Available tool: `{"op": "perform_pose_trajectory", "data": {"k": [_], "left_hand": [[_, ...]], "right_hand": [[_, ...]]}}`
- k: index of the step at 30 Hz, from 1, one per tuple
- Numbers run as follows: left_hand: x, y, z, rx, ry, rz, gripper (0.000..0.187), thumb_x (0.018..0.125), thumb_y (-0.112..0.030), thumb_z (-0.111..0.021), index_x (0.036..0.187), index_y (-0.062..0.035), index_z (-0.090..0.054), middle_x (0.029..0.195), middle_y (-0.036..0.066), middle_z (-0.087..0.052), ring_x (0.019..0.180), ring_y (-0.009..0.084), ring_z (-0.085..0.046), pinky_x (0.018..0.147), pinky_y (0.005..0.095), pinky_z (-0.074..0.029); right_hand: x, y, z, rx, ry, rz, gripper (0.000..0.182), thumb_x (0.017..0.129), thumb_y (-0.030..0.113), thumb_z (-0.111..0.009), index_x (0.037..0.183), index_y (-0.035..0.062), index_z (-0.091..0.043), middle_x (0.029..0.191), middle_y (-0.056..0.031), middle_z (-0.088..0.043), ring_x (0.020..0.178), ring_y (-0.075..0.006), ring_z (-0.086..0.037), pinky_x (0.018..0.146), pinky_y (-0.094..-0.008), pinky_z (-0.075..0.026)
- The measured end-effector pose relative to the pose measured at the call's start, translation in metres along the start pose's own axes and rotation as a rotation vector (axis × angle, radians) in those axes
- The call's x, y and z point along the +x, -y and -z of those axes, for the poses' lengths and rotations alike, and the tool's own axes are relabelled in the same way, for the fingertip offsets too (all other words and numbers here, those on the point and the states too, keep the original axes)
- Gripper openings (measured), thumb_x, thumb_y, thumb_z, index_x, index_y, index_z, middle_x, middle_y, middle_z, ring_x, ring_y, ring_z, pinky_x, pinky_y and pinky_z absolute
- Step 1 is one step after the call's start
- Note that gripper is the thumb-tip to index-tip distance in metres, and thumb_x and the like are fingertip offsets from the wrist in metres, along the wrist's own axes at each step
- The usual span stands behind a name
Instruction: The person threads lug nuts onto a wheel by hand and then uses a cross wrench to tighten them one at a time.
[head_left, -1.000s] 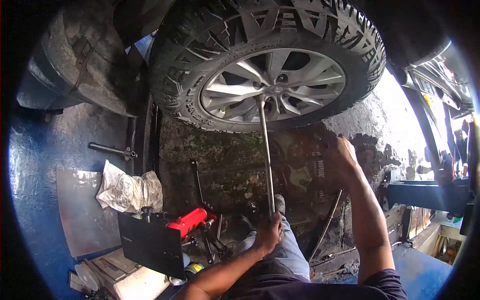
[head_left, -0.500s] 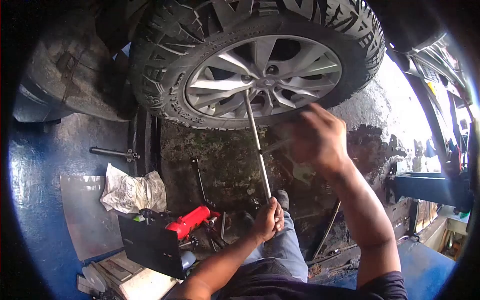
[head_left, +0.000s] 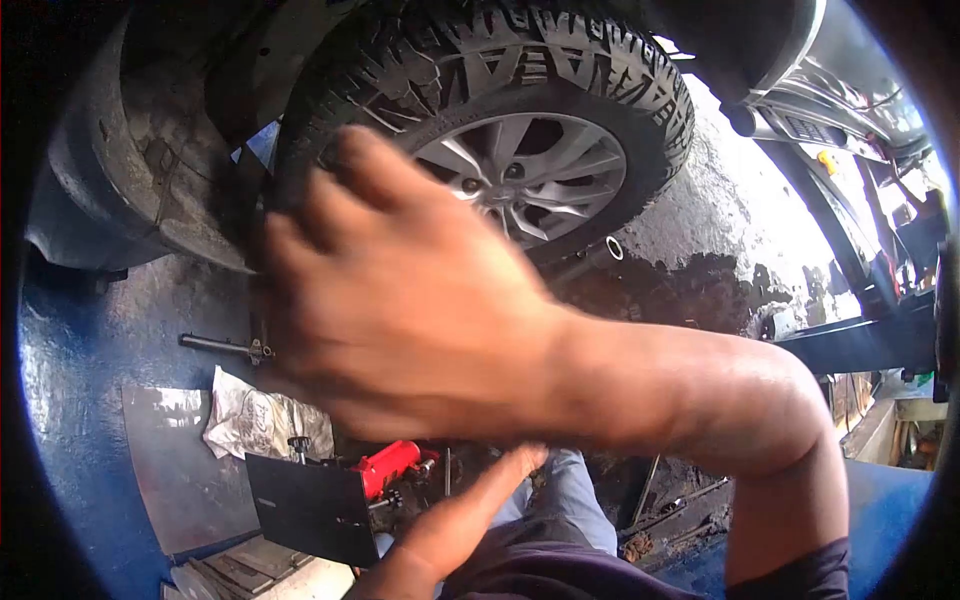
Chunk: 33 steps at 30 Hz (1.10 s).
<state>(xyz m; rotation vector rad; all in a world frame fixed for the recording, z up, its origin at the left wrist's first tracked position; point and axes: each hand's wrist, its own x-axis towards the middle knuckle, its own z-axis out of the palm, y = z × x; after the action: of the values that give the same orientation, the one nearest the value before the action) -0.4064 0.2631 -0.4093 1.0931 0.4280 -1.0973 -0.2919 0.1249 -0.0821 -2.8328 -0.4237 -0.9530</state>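
Note:
My right hand (head_left: 410, 300) is large, near the camera and smeared by motion. Its bent fingers look apart, with nothing visible in them, and it covers the left part of the wheel (head_left: 530, 170). Low in the middle, my left hand (head_left: 530, 459) is mostly behind my right forearm, at the spot where it gripped the lug wrench. One socket end of the cross-shaped lug wrench (head_left: 614, 248) shows below the wheel's right side; its long shaft is hidden. The wheel has a chunky black tyre and silver spokes, with lug nuts visible near the hub.
A red jack (head_left: 388, 467) stands by a black panel (head_left: 305, 510) at lower left. Near it lie a white sack (head_left: 250, 420) and a metal bar tool (head_left: 220, 345). A blue beam (head_left: 860, 345) juts in at right. My legs (head_left: 580, 495) are below.
My right hand has swung up and left from beside the wrench to in front of the wheel. The wrench's crossbar has turned. My view has shifted slightly, and my left hand has become mostly hidden.

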Motion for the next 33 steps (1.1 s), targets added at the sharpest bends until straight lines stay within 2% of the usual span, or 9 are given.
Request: {"op": "perform_pose_trajectory", "data": {"k": [5,6,11,12,18,23,27,31,33], "left_hand": [[0.018,0.002,0.008,0.109,-0.033,0.087,0.053,0.09,-0.064,-0.053,0.065,-0.0203,-0.037,0.054,-0.005,-0.031,0.043,0.0105,-0.035,0.042,0.0279,-0.029],[0.009,0.0,0.009,0.171,-0.048,0.03,0.053,0.09,-0.064,-0.053,0.065,-0.0195,-0.039,0.053,-0.005,-0.032,0.042,0.0104,-0.034,0.04,0.0291,-0.029],[-0.015,-0.004,0.011,0.447,-0.081,-0.195,0.054,0.095,-0.058,-0.047,0.064,-0.0145,-0.04,0.052,-0.001,-0.038,0.041,0.012,-0.043,0.039,0.0301,-0.035],[-0.032,-0.003,0.005,0.31,-0.09,-0.044,0.051,0.098,-0.053,-0.044,0.066,-0.0126,-0.04,0.052,0.0,-0.041,0.041,0.0129,-0.045,0.04,0.0289,-0.037],[-0.043,0.024,0.017,0.235,-0.045,0.039,0.048,0.099,-0.052,-0.043,0.073,-0.0127,-0.042,0.056,-0.001,-0.039,0.043,0.0111,-0.043,0.039,0.0269,-0.036],[-0.02,0.006,0.02,0.222,-0.044,0.024,0.052,0.095,-0.061,-0.045,0.074,-0.0135,-0.043,0.057,-0.002,-0.038,0.043,0.01,-0.041,0.038,0.0258,-0.034],[-0.002,-0.012,0.023,0.206,-0.018,0.043,0.052,0.094,-0.063,-0.046,0.075,-0.0146,-0.044,0.057,-0.001,-0.038,0.042,0.0101,-0.041,0.038,0.0264,-0.034],[0.008,-0.011,0.018,0.211,-0.028,0.05,0.052,0.093,-0.063,-0.048,0.075,-0.0142,-0.043,0.057,-0.001,-0.038,0.043,0.0112,-0.041,0.039,0.0276,-0.034],[0.012,-0.005,0.012,0.153,-0.005,0.074,0.052,0.092,-0.062,-0.05,0.075,-0.0135,-0.043,0.058,-0.001,-0.038,0.044,0.012,-0.042,0.041,0.0283,-0.035]], "right_hand": [[-0.158,-0.16,-0.105,-0.048,0.512,-0.818,0.051,0.094,0.053,-0.044,0.101,0.0112,-0.073,0.103,-0.0143,-0.07,0.094,-0.0356,-0.067,0.08,-0.0434,-0.053],[-0.139,-0.144,-0.084,0.08,0.715,-0.973,0.04,0.091,0.047,-0.053,0.102,0.013,-0.072,0.105,-0.0143,-0.07,0.095,-0.0332,-0.067,0.079,-0.0438,-0.054],[-0.149,-0.092,-0.071,-0.002,0.754,-0.588,0.032,0.08,0.037,-0.066,0.102,0.0161,-0.071,0.094,-0.0114,-0.071,0.088,-0.0302,-0.069,0.073,-0.0415,-0.055],[-0.163,-0.085,-0.073,0.005,0.716,-0.566,0.031,0.077,0.036,-0.068,0.102,0.0167,-0.071,0.092,-0.0109,-0.071,0.086,-0.0297,-0.069,0.072,-0.0411,-0.056],[-0.197,-0.082,-0.082,0.03,0.668,-0.463,0.029,0.076,0.037,-0.07,0.098,0.0177,-0.072,0.083,-0.0094,-0.069,0.078,-0.0282,-0.069,0.063,-0.0406,-0.054],[-0.175,-0.091,-0.083,-0.012,0.754,-0.607,0.026,0.075,0.033,-0.068,0.092,0.0133,-0.071,0.079,-0.01,-0.069,0.077,-0.029,-0.069,0.063,-0.0409,-0.055],[-0.152,-0.093,-0.092,-0.035,0.601,-0.49,0.015,0.076,0.024,-0.064,0.079,0.011,-0.07,0.076,-0.0099,-0.069,0.073,-0.0293,-0.069,0.061,-0.0409,-0.055],[-0.138,-0.081,-0.101,-0.093,0.562,-0.514,0.022,0.08,0.031,-0.068,0.081,0.0087,-0.07,0.077,-0.0103,-0.068,0.075,-0.0306,-0.067,0.063,-0.0432,-0.053],[-0.156,-0.092,-0.113,-0.041,0.309,-0.599,0.022,0.081,0.03,-0.067,0.078,0.0088,-0.07,0.079,-0.0101,-0.067,0.074,-0.03,-0.066,0.064,-0.0438,-0.053]]}}
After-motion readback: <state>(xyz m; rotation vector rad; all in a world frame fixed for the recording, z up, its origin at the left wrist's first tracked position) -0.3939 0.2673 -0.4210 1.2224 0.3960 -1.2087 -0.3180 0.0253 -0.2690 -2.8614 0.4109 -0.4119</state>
